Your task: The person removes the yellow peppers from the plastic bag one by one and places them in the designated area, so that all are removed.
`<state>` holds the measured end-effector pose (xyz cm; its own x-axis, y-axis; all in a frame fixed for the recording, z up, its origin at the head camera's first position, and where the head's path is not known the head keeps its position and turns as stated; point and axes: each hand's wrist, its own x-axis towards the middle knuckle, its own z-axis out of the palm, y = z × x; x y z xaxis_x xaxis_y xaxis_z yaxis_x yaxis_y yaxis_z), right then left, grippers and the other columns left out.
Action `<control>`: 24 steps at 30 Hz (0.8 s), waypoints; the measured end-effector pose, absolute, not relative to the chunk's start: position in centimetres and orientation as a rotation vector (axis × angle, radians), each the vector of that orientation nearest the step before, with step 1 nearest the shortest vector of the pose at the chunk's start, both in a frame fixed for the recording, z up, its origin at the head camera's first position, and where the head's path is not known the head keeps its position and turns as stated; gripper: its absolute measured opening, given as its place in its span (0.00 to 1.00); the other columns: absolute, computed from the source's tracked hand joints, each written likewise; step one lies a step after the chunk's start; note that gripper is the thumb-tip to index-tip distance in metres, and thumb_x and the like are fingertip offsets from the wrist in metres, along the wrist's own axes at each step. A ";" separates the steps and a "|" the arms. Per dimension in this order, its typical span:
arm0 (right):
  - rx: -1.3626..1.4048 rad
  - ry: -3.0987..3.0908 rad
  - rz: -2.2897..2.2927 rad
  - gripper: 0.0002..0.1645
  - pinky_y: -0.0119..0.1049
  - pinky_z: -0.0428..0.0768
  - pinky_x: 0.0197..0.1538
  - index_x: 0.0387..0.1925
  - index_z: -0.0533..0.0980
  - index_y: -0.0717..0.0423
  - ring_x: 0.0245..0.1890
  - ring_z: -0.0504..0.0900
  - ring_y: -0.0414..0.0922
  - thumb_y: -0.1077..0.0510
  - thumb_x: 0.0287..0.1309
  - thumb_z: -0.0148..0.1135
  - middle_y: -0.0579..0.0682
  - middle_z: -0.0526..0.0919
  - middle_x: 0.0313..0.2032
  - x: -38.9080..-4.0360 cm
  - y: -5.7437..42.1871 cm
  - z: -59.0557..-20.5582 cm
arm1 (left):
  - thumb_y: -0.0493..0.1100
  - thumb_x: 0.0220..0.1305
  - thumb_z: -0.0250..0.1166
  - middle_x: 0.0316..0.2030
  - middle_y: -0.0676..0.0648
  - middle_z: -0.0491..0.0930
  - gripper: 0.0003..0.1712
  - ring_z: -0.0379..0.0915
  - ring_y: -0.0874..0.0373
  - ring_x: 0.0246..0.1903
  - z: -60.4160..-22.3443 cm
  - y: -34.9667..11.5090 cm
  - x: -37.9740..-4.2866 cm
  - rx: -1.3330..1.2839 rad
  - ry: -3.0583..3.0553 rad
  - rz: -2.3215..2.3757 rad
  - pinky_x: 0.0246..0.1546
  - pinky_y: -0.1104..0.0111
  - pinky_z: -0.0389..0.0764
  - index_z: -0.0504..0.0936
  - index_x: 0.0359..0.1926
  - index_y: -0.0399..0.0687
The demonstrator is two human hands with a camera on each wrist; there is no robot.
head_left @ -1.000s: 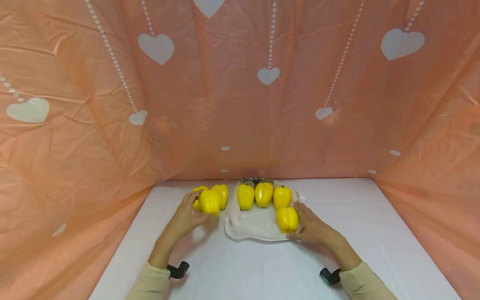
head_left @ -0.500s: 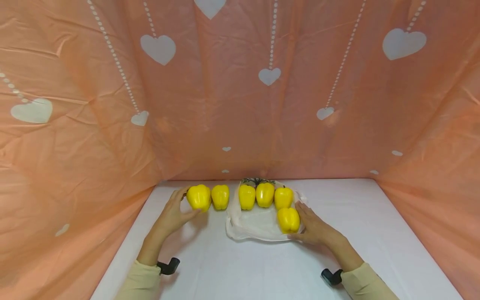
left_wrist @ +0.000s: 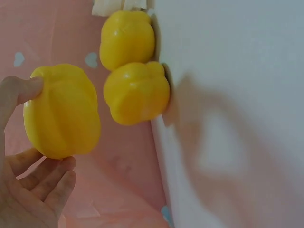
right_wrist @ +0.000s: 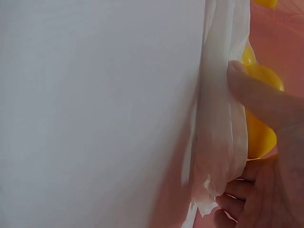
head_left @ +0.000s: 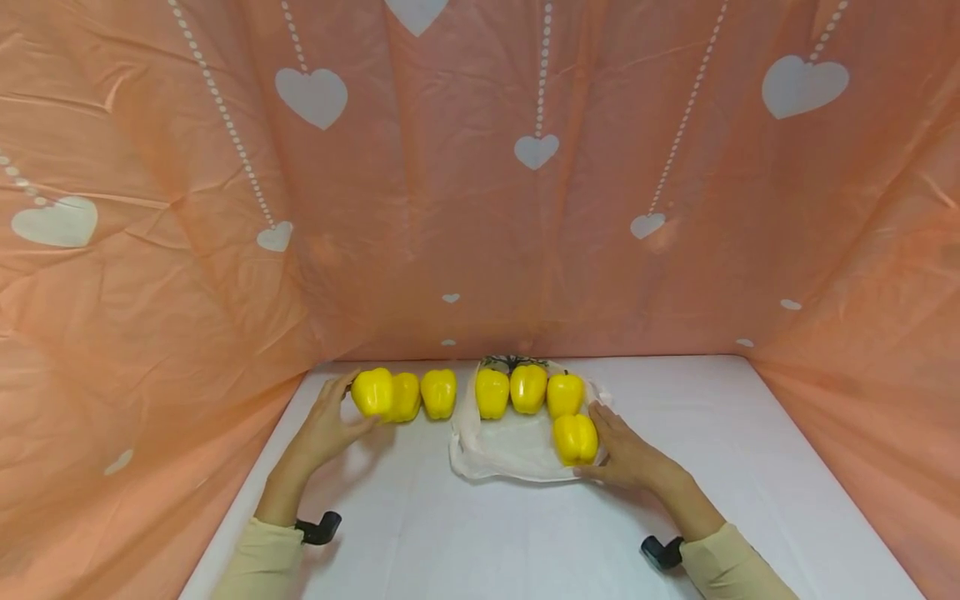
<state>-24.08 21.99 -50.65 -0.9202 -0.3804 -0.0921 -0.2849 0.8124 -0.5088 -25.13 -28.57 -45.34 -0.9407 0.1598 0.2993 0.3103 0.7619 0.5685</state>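
Note:
My left hand (head_left: 324,427) holds a yellow bell pepper (head_left: 372,392) between thumb and fingers; the left wrist view shows this pepper (left_wrist: 61,111) raised off the table. Just right of it, two more yellow bell peppers (head_left: 406,397) (head_left: 438,394) stand on the table. A white cloth bag (head_left: 517,472) lies spread with several yellow bell peppers on it, three along the back and one pepper (head_left: 575,440) at the front right. Around the bag's right side, my right hand (head_left: 630,452) holds its edge beside that front pepper. In the right wrist view, the thumb (right_wrist: 240,78) presses the bag's edge.
The white table (head_left: 487,542) reaches back to a peach curtain (head_left: 480,250) with white hearts. That curtain also closes off both sides. A dark print (head_left: 513,362) shows at the bag's back edge. Black camera mounts sit on both wrists.
My left hand has carried its bell pepper leftward, past the two standing peppers, to the left end of their row. The right hand and the bag have stayed in place.

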 end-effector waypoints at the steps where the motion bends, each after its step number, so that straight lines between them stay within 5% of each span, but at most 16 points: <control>1: -0.513 2.805 -0.738 0.74 0.66 0.53 0.81 0.84 0.46 0.70 0.83 0.49 0.69 0.32 0.59 0.76 0.68 0.47 0.84 -24.1 22.0 -50.7 | 0.46 0.63 0.79 0.70 0.26 0.66 0.51 0.65 0.27 0.68 -45.4 -28.8 -25.1 -0.372 -2.727 -0.936 0.68 0.31 0.69 0.62 0.78 0.32; 11: -0.550 2.807 -0.771 0.73 0.67 0.53 0.81 0.82 0.47 0.74 0.82 0.50 0.71 0.36 0.59 0.78 0.71 0.48 0.83 -24.0 21.9 -50.6 | 0.46 0.64 0.79 0.73 0.26 0.64 0.52 0.61 0.26 0.72 -45.9 -30.3 -25.6 -0.378 -2.784 -0.933 0.71 0.30 0.65 0.60 0.78 0.30; 24: -0.546 2.813 -0.764 0.73 0.67 0.54 0.81 0.82 0.47 0.73 0.81 0.51 0.71 0.35 0.59 0.78 0.71 0.48 0.83 -23.9 21.8 -50.4 | 0.38 0.61 0.81 0.67 0.22 0.68 0.51 0.69 0.26 0.66 -46.7 -32.0 -26.6 -0.412 -2.781 -0.954 0.68 0.36 0.74 0.61 0.75 0.23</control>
